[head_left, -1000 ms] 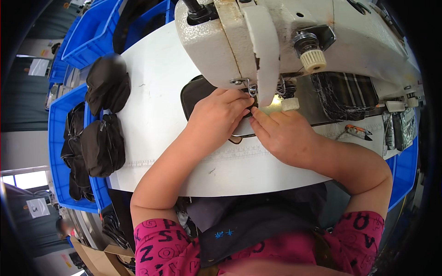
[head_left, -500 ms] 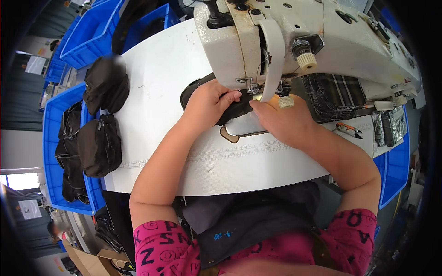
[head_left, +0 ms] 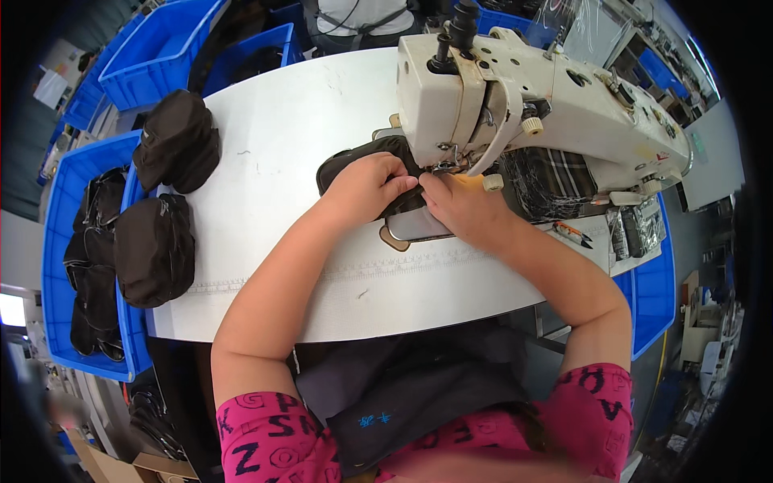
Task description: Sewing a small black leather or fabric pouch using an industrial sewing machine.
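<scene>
A dark brown fabric pouch piece (head_left: 338,167) lies at the needle area of a white sewing machine (head_left: 435,109), partly hidden under my hands. My left hand (head_left: 372,187) rests on its near side, thumb and fingers pinched on the cloth. Close beside it, my right hand (head_left: 467,208) pinches the cloth edge just in front of the presser foot (head_left: 444,167). The two sets of fingertips almost meet. Beneath the cloth shows a shiny metal plate (head_left: 420,225). What exactly lies between the right fingertips is too small to make out.
Two dark pouches (head_left: 155,249) sit at the white table's (head_left: 274,105) left edge, beside a blue crate (head_left: 56,266) of more pouches. Right of the needle lies a plaid fabric stack (head_left: 555,177) with loose threads. Pens (head_left: 572,234) and plastic packets (head_left: 636,229) lie farther right.
The view has shifted, showing more of the machine top and a person behind the table. My right hand has come closer to my left; both still grip the cloth.
</scene>
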{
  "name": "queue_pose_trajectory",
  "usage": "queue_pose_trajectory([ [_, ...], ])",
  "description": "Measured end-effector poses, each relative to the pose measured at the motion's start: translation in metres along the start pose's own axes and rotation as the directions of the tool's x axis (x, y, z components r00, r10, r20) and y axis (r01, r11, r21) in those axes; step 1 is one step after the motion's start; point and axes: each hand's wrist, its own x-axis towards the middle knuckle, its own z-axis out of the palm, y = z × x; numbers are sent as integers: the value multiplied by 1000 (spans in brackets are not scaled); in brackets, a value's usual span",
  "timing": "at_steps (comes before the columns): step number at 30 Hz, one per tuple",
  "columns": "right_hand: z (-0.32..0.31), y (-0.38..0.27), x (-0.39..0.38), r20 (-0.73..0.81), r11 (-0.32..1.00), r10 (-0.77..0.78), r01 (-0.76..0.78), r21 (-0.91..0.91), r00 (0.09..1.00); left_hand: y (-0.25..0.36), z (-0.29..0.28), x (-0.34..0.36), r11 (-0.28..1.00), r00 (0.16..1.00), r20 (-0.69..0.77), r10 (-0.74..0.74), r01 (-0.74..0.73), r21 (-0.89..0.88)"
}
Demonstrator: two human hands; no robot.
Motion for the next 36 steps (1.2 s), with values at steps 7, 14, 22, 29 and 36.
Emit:
queue_pose_trajectory([
  [7,12,-2,5,-51,999,5,-2,50,999,-8,-1,2,999,999,-3,34,-34,20],
  [14,11,-3,2,-67,988,96,-87,125,993,3,5,-16,982,981,-100,164,-152,112],
  [22,10,3,-3,-26,986,146,-144,79,989,-7,29,-7,863,853,-290,433,-300,406],
  [29,2,6,5,-178,994,48,-31,101,983,1,35,-4,859,851,-310,425,-270,436],
  [36,9,5,8,-193,995,47,-28,100,980,0,40,-6,805,830,-320,457,-233,545],
])
